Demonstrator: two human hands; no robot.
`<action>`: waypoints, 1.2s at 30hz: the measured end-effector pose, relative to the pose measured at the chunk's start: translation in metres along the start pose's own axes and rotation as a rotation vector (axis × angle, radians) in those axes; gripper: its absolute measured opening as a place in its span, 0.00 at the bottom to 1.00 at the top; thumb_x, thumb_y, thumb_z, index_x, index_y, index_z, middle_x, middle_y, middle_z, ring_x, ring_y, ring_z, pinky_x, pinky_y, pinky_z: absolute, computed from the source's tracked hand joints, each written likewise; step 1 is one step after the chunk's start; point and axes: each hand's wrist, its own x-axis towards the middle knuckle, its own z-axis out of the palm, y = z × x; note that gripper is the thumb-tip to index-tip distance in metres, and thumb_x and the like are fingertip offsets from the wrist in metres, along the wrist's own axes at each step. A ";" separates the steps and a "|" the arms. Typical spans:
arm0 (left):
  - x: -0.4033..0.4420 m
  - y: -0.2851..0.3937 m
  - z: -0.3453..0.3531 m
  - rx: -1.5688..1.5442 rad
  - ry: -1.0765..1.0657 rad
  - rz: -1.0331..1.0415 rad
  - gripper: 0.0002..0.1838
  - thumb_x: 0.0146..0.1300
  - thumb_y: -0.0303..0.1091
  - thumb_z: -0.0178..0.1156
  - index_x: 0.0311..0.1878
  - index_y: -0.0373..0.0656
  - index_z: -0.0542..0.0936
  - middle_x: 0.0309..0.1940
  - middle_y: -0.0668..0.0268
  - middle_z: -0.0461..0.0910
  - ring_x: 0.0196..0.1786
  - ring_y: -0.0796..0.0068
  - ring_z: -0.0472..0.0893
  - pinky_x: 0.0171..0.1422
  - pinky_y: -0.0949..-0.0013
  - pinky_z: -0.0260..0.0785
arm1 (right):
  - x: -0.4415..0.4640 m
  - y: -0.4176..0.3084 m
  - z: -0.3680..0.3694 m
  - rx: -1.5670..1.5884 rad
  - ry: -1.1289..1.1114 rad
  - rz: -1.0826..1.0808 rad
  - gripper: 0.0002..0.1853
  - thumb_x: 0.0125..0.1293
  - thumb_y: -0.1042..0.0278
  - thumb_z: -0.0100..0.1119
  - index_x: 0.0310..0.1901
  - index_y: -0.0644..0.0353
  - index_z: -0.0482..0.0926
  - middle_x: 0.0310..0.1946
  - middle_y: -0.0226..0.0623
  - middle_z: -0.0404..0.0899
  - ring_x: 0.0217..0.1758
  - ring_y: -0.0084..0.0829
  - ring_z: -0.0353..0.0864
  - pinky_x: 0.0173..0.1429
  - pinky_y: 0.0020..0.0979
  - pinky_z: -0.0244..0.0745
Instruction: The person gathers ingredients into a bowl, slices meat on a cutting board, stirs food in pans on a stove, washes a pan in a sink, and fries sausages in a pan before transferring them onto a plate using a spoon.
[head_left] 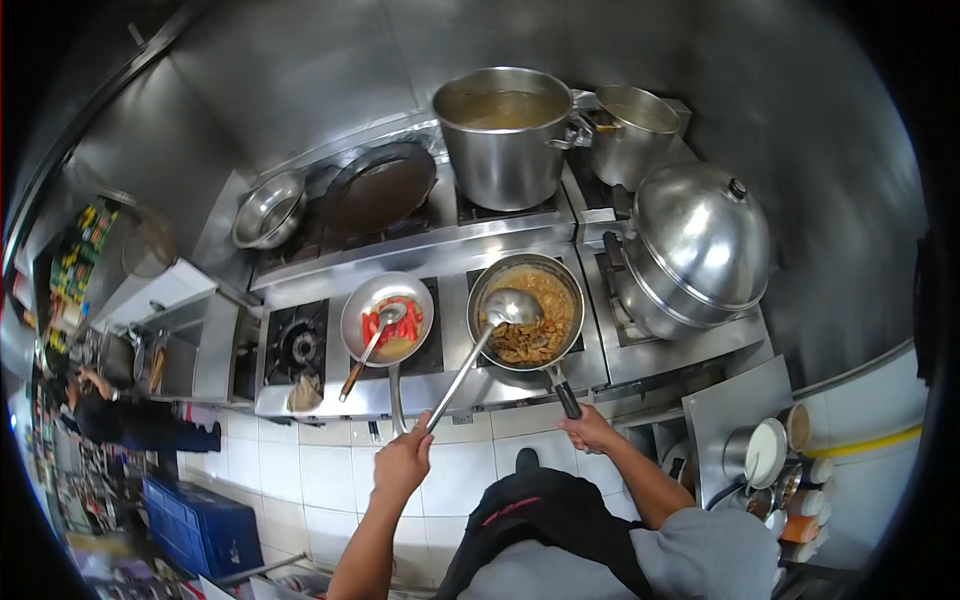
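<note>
My left hand (402,462) is closed around the long handle of a metal ladle (512,306). The ladle's bowl rests in a frying pan (474,330) on the front burner, among brown pieces in a thick tan sauce (535,345). My right hand (590,430) grips the black end of that pan's handle. Left of it stands a second, lighter pan (350,318) with red pieces (408,328) in some liquid. A spoon with a wooden handle (352,378) leans in this second pan, touched by neither hand.
A tall stockpot (500,160) and a smaller pot (632,150) stand behind. A domed steamer (690,270) sits right. A dark wok (380,195) and metal bowl (268,215) are back left. A folded cloth (305,394) lies by the left burner. Another person (130,420) stands far left.
</note>
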 end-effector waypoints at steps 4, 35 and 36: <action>-0.084 0.015 -0.069 0.071 0.107 -0.122 0.26 0.68 0.37 0.57 0.69 0.54 0.71 0.26 0.55 0.81 0.29 0.49 0.81 0.34 0.51 0.73 | -0.094 -0.045 0.038 -0.150 -0.085 0.060 0.14 0.63 0.71 0.66 0.36 0.56 0.65 0.14 0.24 0.63 0.11 0.17 0.61 0.14 0.26 0.57; -0.663 -0.084 -0.149 -0.054 0.318 -1.683 0.26 0.74 0.39 0.47 0.74 0.55 0.63 0.27 0.50 0.80 0.24 0.52 0.81 0.28 0.52 0.74 | -0.104 0.192 0.696 -0.977 -1.447 0.620 0.12 0.61 0.74 0.62 0.33 0.56 0.65 0.14 0.25 0.63 0.11 0.18 0.61 0.13 0.25 0.58; -0.663 -0.091 -0.158 -0.483 0.441 -1.758 0.27 0.75 0.40 0.45 0.76 0.54 0.60 0.27 0.56 0.77 0.22 0.62 0.78 0.26 0.59 0.73 | -0.107 0.198 0.728 -0.987 -1.450 0.601 0.11 0.61 0.74 0.62 0.32 0.56 0.65 0.14 0.25 0.64 0.11 0.18 0.62 0.13 0.25 0.58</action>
